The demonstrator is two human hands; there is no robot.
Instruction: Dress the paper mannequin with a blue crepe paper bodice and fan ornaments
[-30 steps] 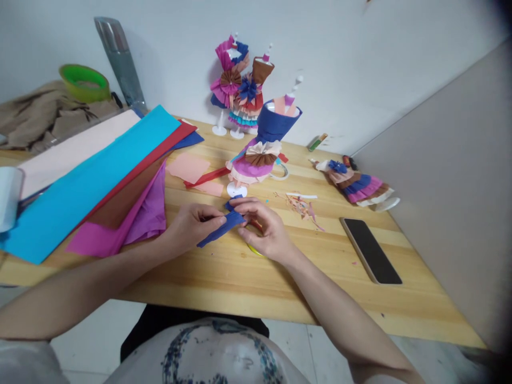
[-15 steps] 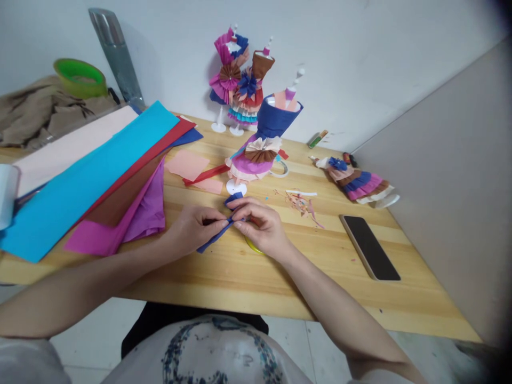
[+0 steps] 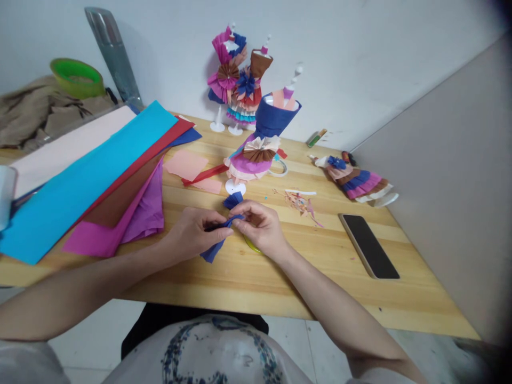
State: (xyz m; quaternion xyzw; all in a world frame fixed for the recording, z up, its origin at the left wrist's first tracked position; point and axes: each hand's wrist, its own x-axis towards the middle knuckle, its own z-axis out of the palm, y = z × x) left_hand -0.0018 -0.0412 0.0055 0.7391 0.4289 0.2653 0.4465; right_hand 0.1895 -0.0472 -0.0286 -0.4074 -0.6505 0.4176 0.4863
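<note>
Between my hands, near the front of the table, is a strip of dark blue crepe paper [image 3: 213, 252]. My left hand [image 3: 196, 230] pinches it with thumb and forefinger, and its loose end hangs below that thumb. Pressed close on the other side, the fingertips of my right hand [image 3: 262, 225] grip the same strip. A small pleated blue paper piece [image 3: 233, 200] shows just beyond the fingertips; whether it joins the strip I cannot tell. Behind it stands a mini dress form [image 3: 276, 120] with a blue top, a pleated fan and a pink skirt. A yellow ring [image 3: 253, 245] lies partly under my right hand.
Long crepe paper sheets [image 3: 96, 176] cover the left side. Two dressed forms [image 3: 245, 80] stand at the back wall; another dressed form [image 3: 356, 181] lies at right. A phone [image 3: 370, 246], paper scraps [image 3: 302, 202], a tape roll [image 3: 279, 168] and a glass bottle [image 3: 116, 56] are also around.
The blue strip has turned in my fingers, and its lower end now hangs wider. The pleated part beyond my fingertips looks more fanned out. My hands stay in nearly the same place.
</note>
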